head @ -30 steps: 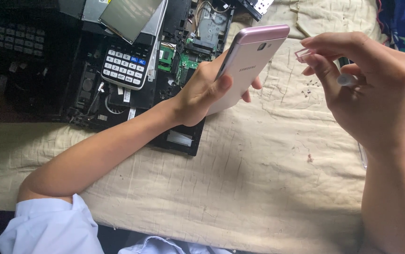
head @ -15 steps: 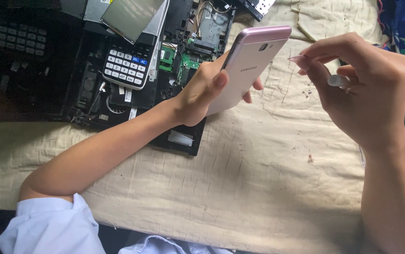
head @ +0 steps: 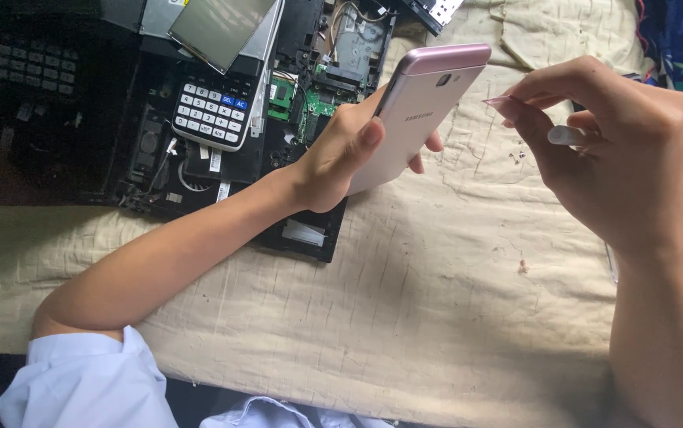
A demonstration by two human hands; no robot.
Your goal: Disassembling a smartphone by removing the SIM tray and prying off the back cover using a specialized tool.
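Left hand (head: 341, 154) is closed around a pink phone (head: 420, 107), back facing the camera, top end tilted up and to the right, held above the bench (head: 405, 317); thumb lies across the near edge, fingertips (head: 433, 143) show past the far edge. Right hand (head: 603, 150) sits just right of the phone, thumb and forefinger pinched on a small thin pink tray (head: 498, 101), its tip pointing at the phone's upper right edge, close but apart from it. Rest of the right fingers curled loosely, one long nail visible. Can't tell what, if anything, sits in the tray. Bench is covered with a creased cream cloth (head: 468, 261); a few tiny dark specks, maybe screws (head: 519, 152), lie on it under the right hand. Behind the left hand: an opened black laptop chassis (head: 198, 170) with a green circuit board (head: 309, 107) exposed, a calculator (head: 213, 115) with white keys lying on top of it, and a loose display panel (head: 222, 28) tilted above the calculator. Detached black keyboard (head: 28, 67) far left, in shadow. Light blue sleeve (head: 80, 380) at the lower left.
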